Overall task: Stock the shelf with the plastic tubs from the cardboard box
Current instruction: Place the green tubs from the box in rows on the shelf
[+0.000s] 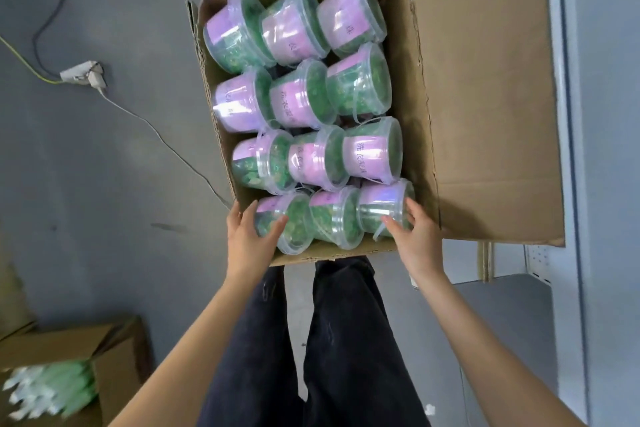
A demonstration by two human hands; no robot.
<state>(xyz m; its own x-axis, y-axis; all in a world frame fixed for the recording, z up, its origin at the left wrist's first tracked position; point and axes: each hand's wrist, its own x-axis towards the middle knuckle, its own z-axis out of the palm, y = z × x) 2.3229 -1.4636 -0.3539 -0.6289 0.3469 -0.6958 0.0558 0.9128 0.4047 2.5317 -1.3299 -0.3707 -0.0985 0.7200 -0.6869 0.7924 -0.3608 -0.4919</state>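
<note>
an open cardboard box [417, 97] is seen from above, one flap folded out to the right. twelve clear plastic tubs [298, 99] are packed in it in four rows of three, tilted on their sides. each is filled with green contents, banded by a pink label and lidded.

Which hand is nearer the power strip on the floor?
Left. The power strip lies beyond and left of the left hand; the right hand is across the box, farther off.
</note>
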